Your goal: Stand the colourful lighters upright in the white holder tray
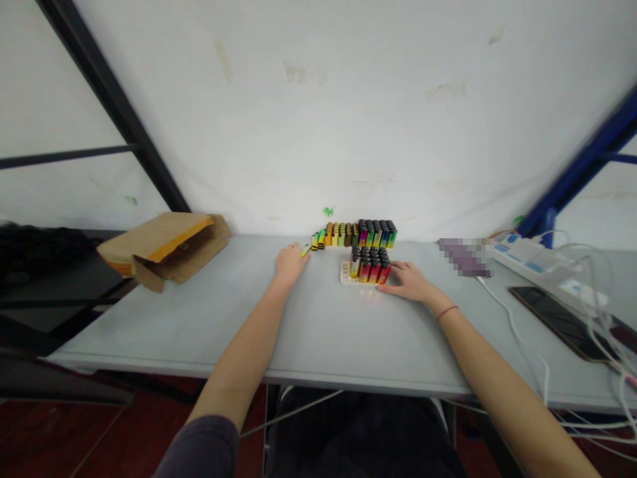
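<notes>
My left hand is closed, pinching a yellow-green lighter between thumb and fingers. Just right of it, a few loose yellow-green lighters lean near the wall. A white tray with holes carries several upright lighters, mostly red and yellow with black tops; its leftmost holes are bare. At the tray's right end my right hand grips it, thumb along the front edge and fingers behind. Behind the tray stand a block of multicoloured lighters and rows of yellow to dark ones.
An open brown paper bag lies at the table's left. On the right are a blurred-out purplish object, a white power strip, a dark phone and white cables. A white wall backs the grey table.
</notes>
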Demonstrator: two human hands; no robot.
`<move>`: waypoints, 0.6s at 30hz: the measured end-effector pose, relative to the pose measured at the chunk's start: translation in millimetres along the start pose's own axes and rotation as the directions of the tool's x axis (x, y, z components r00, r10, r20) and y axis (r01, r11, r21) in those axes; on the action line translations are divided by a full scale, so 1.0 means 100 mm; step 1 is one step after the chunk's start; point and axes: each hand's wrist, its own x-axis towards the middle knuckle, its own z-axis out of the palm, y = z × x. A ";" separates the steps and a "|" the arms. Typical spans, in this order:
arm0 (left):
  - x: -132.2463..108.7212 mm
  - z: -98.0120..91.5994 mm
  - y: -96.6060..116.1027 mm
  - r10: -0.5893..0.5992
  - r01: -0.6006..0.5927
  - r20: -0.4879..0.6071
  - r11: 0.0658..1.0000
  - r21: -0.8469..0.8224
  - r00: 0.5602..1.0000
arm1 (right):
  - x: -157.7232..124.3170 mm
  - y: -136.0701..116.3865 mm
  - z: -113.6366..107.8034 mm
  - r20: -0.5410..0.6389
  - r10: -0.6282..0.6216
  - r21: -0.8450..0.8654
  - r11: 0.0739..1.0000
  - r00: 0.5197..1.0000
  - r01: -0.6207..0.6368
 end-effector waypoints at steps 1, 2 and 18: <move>0.02 0.03 -0.02 0.009 -0.009 0.000 1.000 -0.004 1.000 | 0.00 0.00 0.00 0.000 -0.002 0.000 1.000 1.000 0.002; 0.04 0.06 -0.04 0.014 -0.014 -0.001 1.000 -0.024 1.000 | 0.00 0.01 0.01 0.001 -0.005 0.001 1.000 1.000 0.005; -0.04 -0.02 0.47 -0.084 0.109 0.127 -0.189 -0.976 0.988 | 0.01 0.03 0.04 -0.020 -0.010 0.005 1.000 1.000 0.010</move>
